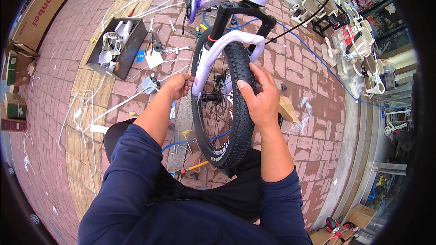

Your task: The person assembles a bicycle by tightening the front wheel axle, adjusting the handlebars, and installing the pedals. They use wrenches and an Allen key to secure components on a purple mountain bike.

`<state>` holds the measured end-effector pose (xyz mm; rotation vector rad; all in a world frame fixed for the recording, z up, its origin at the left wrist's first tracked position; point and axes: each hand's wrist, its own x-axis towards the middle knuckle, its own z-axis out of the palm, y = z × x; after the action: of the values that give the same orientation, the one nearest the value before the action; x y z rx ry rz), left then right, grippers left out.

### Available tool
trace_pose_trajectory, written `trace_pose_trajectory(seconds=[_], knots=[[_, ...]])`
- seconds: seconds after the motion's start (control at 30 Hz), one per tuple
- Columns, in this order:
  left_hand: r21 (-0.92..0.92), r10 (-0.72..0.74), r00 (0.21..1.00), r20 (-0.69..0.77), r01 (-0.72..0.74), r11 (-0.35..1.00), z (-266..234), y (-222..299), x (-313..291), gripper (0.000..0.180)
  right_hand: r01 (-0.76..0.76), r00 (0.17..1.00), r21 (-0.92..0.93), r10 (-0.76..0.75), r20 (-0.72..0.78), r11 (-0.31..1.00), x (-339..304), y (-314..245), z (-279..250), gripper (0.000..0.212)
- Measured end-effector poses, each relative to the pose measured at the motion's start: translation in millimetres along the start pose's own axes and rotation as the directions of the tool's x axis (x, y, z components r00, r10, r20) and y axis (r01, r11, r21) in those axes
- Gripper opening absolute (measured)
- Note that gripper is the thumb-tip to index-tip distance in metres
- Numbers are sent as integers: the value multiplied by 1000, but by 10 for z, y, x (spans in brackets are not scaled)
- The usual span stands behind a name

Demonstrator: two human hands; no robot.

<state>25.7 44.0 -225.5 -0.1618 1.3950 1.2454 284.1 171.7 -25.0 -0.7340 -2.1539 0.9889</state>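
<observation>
Tyre well clear of kerb

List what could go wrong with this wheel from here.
1. The wheel might roll or tip if the right hand slips off its tread.
2. The left hand, right by the lilac fork leg, could get pinched if things shift.
3. The blue hose on the ground could snag.

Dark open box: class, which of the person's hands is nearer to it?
Left. In the head view, the left hand is below and right of the box, apart from it; the right hand is farther right, on the tyre.
</observation>
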Motion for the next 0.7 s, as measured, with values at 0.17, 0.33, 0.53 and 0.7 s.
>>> trace_pose_trajectory(seconds=[0.17,0.33,0.53,0.7], knots=[[-6,19,1000,12,-19,1000,-29,-5,74,11,-1,1000,-1,1,0,1000,0,9,6,55],[8,118,993,4,-118,993,-12,-76,70,24,-2,1000,13,2,-2,1000,-3,27,12,56],[286,187,982,-22,-173,943,19,-120,-5,43,-4,1000,12,4,-1,1000,-1,14,10,56],[169,155,957,-246,-115,979,-9,-105,13,24,-24,1000,44,24,-3,999,-16,36,16,55]])
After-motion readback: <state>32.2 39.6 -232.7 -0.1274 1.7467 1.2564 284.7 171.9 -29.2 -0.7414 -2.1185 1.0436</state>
